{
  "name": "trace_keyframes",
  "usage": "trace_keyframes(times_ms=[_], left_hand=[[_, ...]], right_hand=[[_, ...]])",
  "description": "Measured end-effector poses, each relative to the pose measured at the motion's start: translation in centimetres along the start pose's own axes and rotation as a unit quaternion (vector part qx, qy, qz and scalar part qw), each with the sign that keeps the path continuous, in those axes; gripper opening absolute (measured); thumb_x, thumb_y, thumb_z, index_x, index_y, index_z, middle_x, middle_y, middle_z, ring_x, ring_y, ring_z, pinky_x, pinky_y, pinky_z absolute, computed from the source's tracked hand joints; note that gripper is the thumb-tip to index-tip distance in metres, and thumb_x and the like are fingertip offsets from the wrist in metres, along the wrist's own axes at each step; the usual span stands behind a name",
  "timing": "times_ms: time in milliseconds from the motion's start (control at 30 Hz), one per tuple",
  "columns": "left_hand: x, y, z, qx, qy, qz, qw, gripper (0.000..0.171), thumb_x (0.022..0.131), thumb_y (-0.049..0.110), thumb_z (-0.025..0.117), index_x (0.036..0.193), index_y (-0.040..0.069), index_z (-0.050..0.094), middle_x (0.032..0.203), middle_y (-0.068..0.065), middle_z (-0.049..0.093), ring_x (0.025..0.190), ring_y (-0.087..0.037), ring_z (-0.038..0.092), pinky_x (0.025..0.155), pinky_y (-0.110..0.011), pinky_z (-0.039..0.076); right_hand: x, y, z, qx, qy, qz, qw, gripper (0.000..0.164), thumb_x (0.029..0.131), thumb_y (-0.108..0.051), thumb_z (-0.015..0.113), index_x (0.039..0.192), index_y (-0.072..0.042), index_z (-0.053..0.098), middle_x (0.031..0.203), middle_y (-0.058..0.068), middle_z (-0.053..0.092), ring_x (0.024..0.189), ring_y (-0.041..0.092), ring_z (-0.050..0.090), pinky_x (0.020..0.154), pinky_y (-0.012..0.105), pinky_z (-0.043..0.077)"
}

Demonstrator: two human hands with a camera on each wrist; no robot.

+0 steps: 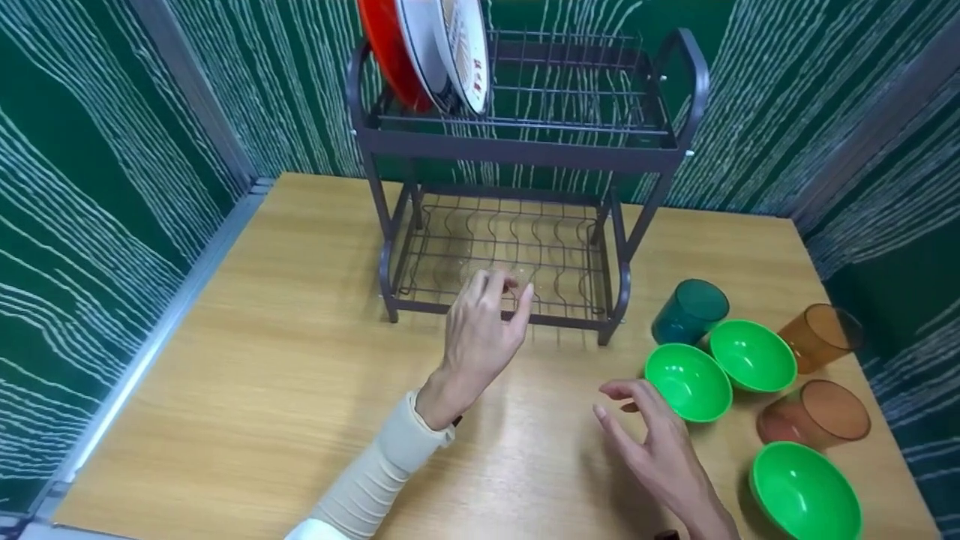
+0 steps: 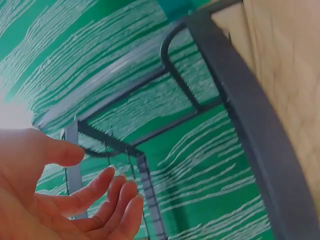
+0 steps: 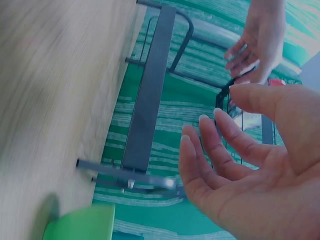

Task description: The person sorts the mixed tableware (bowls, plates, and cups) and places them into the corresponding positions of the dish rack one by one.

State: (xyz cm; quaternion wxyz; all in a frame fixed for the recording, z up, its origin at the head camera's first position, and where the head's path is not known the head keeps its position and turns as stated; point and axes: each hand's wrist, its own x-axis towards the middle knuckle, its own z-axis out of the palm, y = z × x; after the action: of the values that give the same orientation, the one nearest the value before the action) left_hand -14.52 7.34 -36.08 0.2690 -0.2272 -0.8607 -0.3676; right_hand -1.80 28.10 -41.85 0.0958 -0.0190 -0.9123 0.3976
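Head: left grip point(image 1: 484, 330), released, before the dish rack point(image 1: 525, 151); right grip point(image 1: 658, 446), also released, near the green bowls point(image 1: 688, 384) on the surface point(image 1: 247, 322); orange cups point(image 1: 817, 341) show only here. Left wrist: loosely bent fingers point(image 2: 92, 194), thumb point(image 2: 65, 151) apart. Right wrist: both grips, one bowl.

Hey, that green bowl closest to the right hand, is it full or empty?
Empty: in the head view, the green bowl faces up, its glossy inside visibly bare down to the bottom.
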Motion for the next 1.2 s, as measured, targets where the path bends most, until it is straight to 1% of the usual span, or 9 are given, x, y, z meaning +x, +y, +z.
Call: trace_keyframes(times_ms=[233, 333, 533, 633, 800, 900, 1033, 1100, 1200], left_hand=[[-1.7, 1.4, 2.4, -0.007, -0.064, -0.012, 0.9979, 0.025, 0.1, 0.029, 0.068, 0.103, 0.004, 0.072, 0.098, -0.009, 0.068, 0.085, -0.019, 0.062, 0.067, -0.023, 0.05], [-2.3, 2.0, 3.6, -0.015, -0.08, -0.007, 0.9967, 0.024, 0.1, 0.029, 0.068, 0.102, 0.005, 0.071, 0.095, -0.007, 0.068, 0.082, -0.018, 0.062, 0.066, -0.021, 0.05], [-3.6, 2.8, 5.2, -0.012, -0.115, 0.002, 0.9933, 0.023, 0.099, 0.029, 0.068, 0.1, 0.007, 0.072, 0.09, -0.004, 0.07, 0.073, -0.014, 0.062, 0.059, -0.018, 0.047], [-4.0, 3.3, 5.6, -0.014, -0.129, 0.006, 0.9915, 0.022, 0.099, 0.029, 0.069, 0.1, 0.007, 0.072, 0.093, -0.005, 0.071, 0.073, -0.014, 0.063, 0.059, -0.019, 0.048], [-4.8, 4.1, 6.2, -0.024, -0.153, 0.013, 0.9878, 0.023, 0.099, 0.03, 0.069, 0.103, 0.008, 0.071, 0.1, -0.004, 0.07, 0.085, -0.018, 0.066, 0.067, -0.023, 0.053], [-5.3, 4.4, 6.4, -0.023, -0.167, 0.016, 0.9856, 0.023, 0.099, 0.031, 0.069, 0.105, 0.009, 0.071, 0.101, -0.004, 0.068, 0.087, -0.018, 0.064, 0.072, -0.025, 0.054], [-6.0, 4.8, 6.6, -0.024, -0.19, 0.022, 0.9813, 0.025, 0.099, 0.032, 0.069, 0.102, 0.008, 0.071, 0.096, -0.004, 0.067, 0.084, -0.016, 0.062, 0.068, -0.023, 0.052], [-6.2, 4.9, 6.8, -0.031, -0.203, 0.024, 0.9784, 0.024, 0.099, 0.032, 0.07, 0.098, 0.007, 0.072, 0.094, -0.004, 0.067, 0.082, -0.016, 0.062, 0.064, -0.021, 0.05], [-6.6, 5.2, 7.0, -0.045, -0.226, 0.022, 0.9727, 0.024, 0.099, 0.031, 0.07, 0.095, 0.007, 0.072, 0.093, -0.004, 0.069, 0.079, -0.015, 0.061, 0.06, -0.02, 0.048]], right_hand=[[-1.3, 1.4, -1.5, -0.008, 0.034, 0.027, 0.999, 0.027, 0.097, -0.02, 0.074, 0.12, -0.008, 0.066, 0.115, 0.005, 0.066, 0.105, 0.019, 0.061, 0.09, 0.017, 0.049], [-1.9, 2.1, -2.0, -0.002, 0.07, 0.004, 0.998, 0.023, 0.096, -0.015, 0.075, 0.117, -0.007, 0.068, 0.112, 0.004, 0.067, 0.103, 0.02, 0.062, 0.089, 0.012, 0.044], [-2.9, 3.3, -2.9, -0.002, 0.139, -0.039, 0.989, 0.02, 0.092, -0.007, 0.077, 0.111, -0.008, 0.07, 0.107, -0.001, 0.067, 0.1, 0.005, 0.058, 0.089, 0.01, 0.039], [-3.1, 3.9, -3.9, -0.017, 0.159, -0.03, 0.987, 0.022, 0.092, -0.006, 0.077, 0.113, -0.005, 0.07, 0.109, 0.003, 0.067, 0.103, 0.008, 0.057, 0.09, 0.015, 0.039], [-3.4, 4.8, -6.0, -0.064, 0.179, 0.037, 0.981, 0.026, 0.095, -0.011, 0.074, 0.119, -0.002, 0.067, 0.12, 0.011, 0.063, 0.109, 0.024, 0.053, 0.093, 0.033, 0.039], [-3.5, 5.5, -7.3, -0.078, 0.191, 0.073, 0.976, 0.03, 0.097, -0.013, 0.072, 0.124, -0.002, 0.064, 0.123, 0.016, 0.058, 0.112, 0.032, 0.048, 0.095, 0.047, 0.036], [-3.6, 6.8, -9.1, -0.091, 0.214, 0.091, 0.968, 0.036, 0.097, -0.01, 0.07, 0.129, 0.001, 0.058, 0.129, 0.023, 0.052, 0.12, 0.041, 0.04, 0.1, 0.059, 0.028], [-3.5, 7.6, -10.1, -0.095, 0.222, 0.109, 0.964, 0.043, 0.097, -0.01, 0.07, 0.135, 0.002, 0.054, 0.139, 0.026, 0.046, 0.129, 0.044, 0.034, 0.104, 0.062, 0.025], [-3.5, 8.8, -11.7, -0.101, 0.215, 0.171, 0.956, 0.056, 0.1, -0.016, 0.066, 0.148, -0.001, 0.043, 0.159, 0.027, 0.023, 0.143, 0.047, 0.018, 0.112, 0.069, 0.023]])
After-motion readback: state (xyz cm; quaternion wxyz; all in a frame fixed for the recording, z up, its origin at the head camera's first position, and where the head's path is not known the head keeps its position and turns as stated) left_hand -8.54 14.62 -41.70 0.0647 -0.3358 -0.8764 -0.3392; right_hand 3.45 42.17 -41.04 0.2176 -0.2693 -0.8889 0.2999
